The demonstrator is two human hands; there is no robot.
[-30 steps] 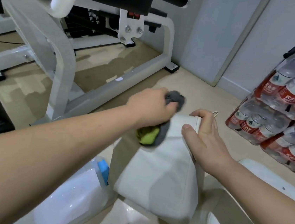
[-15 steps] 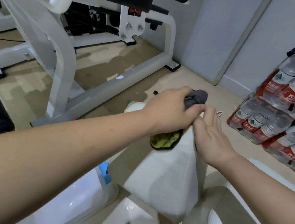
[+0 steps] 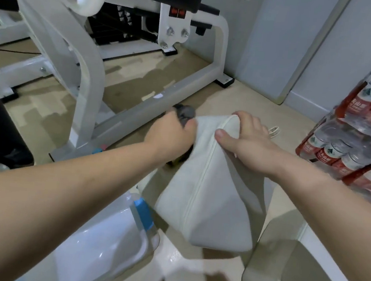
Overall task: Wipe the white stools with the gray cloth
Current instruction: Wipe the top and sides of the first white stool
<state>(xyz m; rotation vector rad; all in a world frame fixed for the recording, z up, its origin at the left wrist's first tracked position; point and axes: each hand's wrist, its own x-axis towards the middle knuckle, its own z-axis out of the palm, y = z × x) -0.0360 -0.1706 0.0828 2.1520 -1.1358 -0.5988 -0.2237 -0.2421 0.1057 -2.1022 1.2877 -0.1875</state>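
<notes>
The white padded stool stood tipped on edge just in front of the white machine frame, a piped seam running down its middle. The gray cloth, balled tight with yellow-green showing underneath, pressed against the stool's frame-side face near the top.

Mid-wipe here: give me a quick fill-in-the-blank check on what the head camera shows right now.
1. The cloth gripped in the left hand is ____ in colour.
2. The right hand grips the top corner of the stool, whose colour is ____.
3. The bottle packs at the far right carry ____ labels.

Missing words: gray; white; red.
</notes>
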